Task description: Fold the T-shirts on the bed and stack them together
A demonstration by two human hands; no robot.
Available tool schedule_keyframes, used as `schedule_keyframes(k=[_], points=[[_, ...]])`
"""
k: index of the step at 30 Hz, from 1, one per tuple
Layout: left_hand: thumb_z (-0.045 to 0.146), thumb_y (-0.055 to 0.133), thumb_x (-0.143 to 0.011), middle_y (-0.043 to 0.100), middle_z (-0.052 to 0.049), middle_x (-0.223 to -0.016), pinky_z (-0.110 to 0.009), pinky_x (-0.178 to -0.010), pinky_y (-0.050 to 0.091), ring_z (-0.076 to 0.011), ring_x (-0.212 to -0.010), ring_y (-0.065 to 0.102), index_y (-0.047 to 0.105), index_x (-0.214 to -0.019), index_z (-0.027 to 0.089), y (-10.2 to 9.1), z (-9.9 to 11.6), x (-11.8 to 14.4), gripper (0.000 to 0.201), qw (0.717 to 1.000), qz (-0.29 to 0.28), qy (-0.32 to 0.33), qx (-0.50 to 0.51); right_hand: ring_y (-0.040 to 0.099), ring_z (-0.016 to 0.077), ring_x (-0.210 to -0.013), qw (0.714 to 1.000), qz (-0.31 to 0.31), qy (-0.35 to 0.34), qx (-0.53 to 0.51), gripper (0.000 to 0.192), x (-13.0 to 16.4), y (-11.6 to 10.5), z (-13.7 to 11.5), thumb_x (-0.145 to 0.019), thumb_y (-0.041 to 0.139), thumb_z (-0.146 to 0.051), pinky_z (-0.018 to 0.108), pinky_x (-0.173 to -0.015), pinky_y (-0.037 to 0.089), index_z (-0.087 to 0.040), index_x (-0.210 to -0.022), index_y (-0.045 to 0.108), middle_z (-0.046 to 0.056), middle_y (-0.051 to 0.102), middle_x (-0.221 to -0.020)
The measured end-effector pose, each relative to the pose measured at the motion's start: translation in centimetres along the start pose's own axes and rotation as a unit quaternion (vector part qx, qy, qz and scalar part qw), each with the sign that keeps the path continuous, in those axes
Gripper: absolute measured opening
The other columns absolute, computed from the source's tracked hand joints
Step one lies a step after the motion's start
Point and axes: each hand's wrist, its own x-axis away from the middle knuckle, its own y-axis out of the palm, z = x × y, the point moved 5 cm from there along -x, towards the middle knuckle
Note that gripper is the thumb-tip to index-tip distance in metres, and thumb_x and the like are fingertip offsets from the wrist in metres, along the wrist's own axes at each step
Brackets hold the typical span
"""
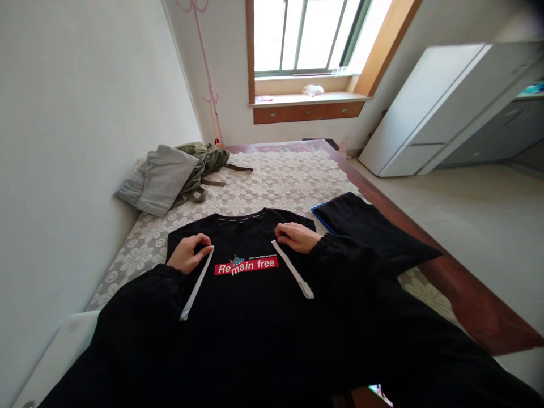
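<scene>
A black T-shirt lies spread out on the table, its neckline away from me and a red "Remain free" print on the chest. My left hand is closed in a pinch on the shirt, left of the print. To the right of the print, my right hand pinches at the fabric with curled fingers. One flat white cord runs from beside my left fingertips toward me, and another white cord slants down from my right fingers. Whether the fingers also grip the cords is unclear. My black sleeves hide the lower shirt.
A folded black garment with a blue edge beneath rests at the right. Grey and olive clothes are heaped against the left wall. A patterned cloth covers the wood-edged table. A pink coat stand rises behind.
</scene>
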Motion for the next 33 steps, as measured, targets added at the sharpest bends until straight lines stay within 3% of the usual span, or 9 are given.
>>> schedule_keyframes(k=[5, 10, 13, 15, 18, 20, 22, 28, 33], points=[[0.061, 0.058, -0.096, 0.077, -0.008, -0.094, -0.043, -0.09, 0.053, -0.0277, -0.09, 0.07, 0.07, -0.096, 0.024, 0.4, 0.0, 0.2, 0.039, 1.0, 0.016, 0.004, -0.012, 0.067, 0.0255, -0.096, 0.999, 0.006, -0.033, 0.02, 0.01, 0.1, 0.7, -0.8, -0.107, 0.054, -0.029, 0.038, -0.093, 0.049, -0.023, -0.104, 0.061, 0.008, 0.072, -0.099], [0.055, 0.055, -0.1, 0.078, -0.011, -0.112, -0.052, -0.107, 0.049, -0.0329, -0.111, 0.068, 0.072, -0.099, 0.024, 0.4, 0.0, 0.4, 0.035, 0.996, 0.023, 0.031, -0.08, 0.066, 0.0256, -0.096, 0.996, 0.026, -0.038, 0.074, 0.022, 0.0, 0.9, -1.0, -0.112, 0.047, -0.033, 0.039, -0.091, 0.049, -0.022, -0.104, 0.064, 0.01, 0.073, -0.102], [0.055, 0.05, -0.103, 0.073, -0.015, -0.14, -0.056, -0.121, 0.043, -0.0353, -0.134, 0.063, 0.073, -0.119, 0.022, 0.6, -0.3, 0.7, 0.042, 0.989, 0.037, 0.024, -0.139, 0.065, 0.0285, -0.099, 0.991, 0.046, -0.007, 0.128, 0.032, 0.1, 0.7, -0.6, -0.113, 0.046, -0.041, 0.042, -0.093, 0.049, -0.019, -0.109, 0.068, 0.013, 0.074, -0.107], [0.057, 0.048, -0.104, 0.059, -0.017, -0.163, -0.061, -0.131, 0.033, -0.0385, -0.153, 0.05, 0.065, -0.144, 0.021, 0.7, -0.7, 1.0, 0.057, 0.981, 0.059, -0.02, -0.183, 0.063, 0.0331, -0.118, 0.985, 0.071, 0.009, 0.156, 0.038, 0.3, 0.6, -0.4, -0.112, 0.048, -0.047, 0.048, -0.105, 0.047, -0.017, -0.124, 0.07, 0.018, 0.072, -0.128], [0.062, 0.046, -0.104, 0.039, -0.016, -0.179, -0.066, -0.136, 0.022, -0.043, -0.167, 0.029, 0.048, -0.167, 0.019, 0.8, -1.0, 1.6, 0.076, 0.966, 0.062, -0.09, -0.236, 0.037, 0.0414, -0.158, 0.974, 0.108, 0.058, 0.19, 0.062, 0.6, 0.8, 0.3, -0.11, 0.05, -0.054, 0.063, -0.129, 0.027, -0.018, -0.16, 0.053, 0.02, 0.045, -0.173], [0.066, 0.043, -0.104, 0.034, -0.015, -0.181, -0.068, -0.136, 0.019, -0.0445, -0.169, 0.023, 0.043, -0.171, 0.019, 0.9, -0.9, 1.6, 0.082, 0.962, 0.043, -0.111, -0.244, 0.017, 0.0456, -0.169, 0.967, 0.112, 0.104, 0.206, 0.078, 0.8, 1.0, 1.0, -0.108, 0.05, -0.061, 0.071, -0.133, 0.012, -0.019, -0.172, 0.038, 0.018, 0.022, -0.185], [0.07, 0.038, -0.105, 0.03, -0.015, -0.183, -0.071, -0.136, 0.014, -0.0453, -0.17, 0.019, 0.038, -0.174, 0.019, 1.1, -0.7, 1.5, 0.086, 0.962, 0.024, -0.124, -0.243, 0.007, 0.0478, -0.171, 0.964, 0.096, 0.135, 0.206, 0.088, 0.7, 1.3, 1.4, -0.106, 0.049, -0.068, 0.076, -0.132, 0.008, -0.019, -0.176, 0.031, 0.017, 0.011, -0.188], [0.083, 0.039, -0.1, 0.022, -0.015, -0.185, -0.082, -0.131, 0.002, -0.0495, -0.171, 0.008, 0.028, -0.177, 0.02, 0.9, 0.1, 0.9, 0.1, 0.96, -0.001, -0.147, -0.239, 0.012, 0.0489, -0.171, 0.968, 0.039, 0.166, 0.184, 0.091, 0.0, 1.5, 1.9, -0.105, 0.045, -0.075, 0.078, -0.132, 0.009, -0.024, -0.178, 0.029, 0.013, 0.013, -0.188], [0.072, 0.033, -0.107, 0.022, -0.014, -0.185, -0.077, -0.135, 0.004, -0.0464, -0.171, 0.012, 0.03, -0.175, 0.013, -0.3, 1.5, 1.2, 0.09, 0.975, 0.027, -0.077, -0.206, 0.006, 0.048, -0.172, 0.97, 0.056, 0.12, 0.204, 0.089, 0.3, 0.7, 1.0, -0.105, 0.044, -0.076, 0.081, -0.13, -0.003, -0.024, -0.176, 0.034, 0.014, 0.014, -0.188]])
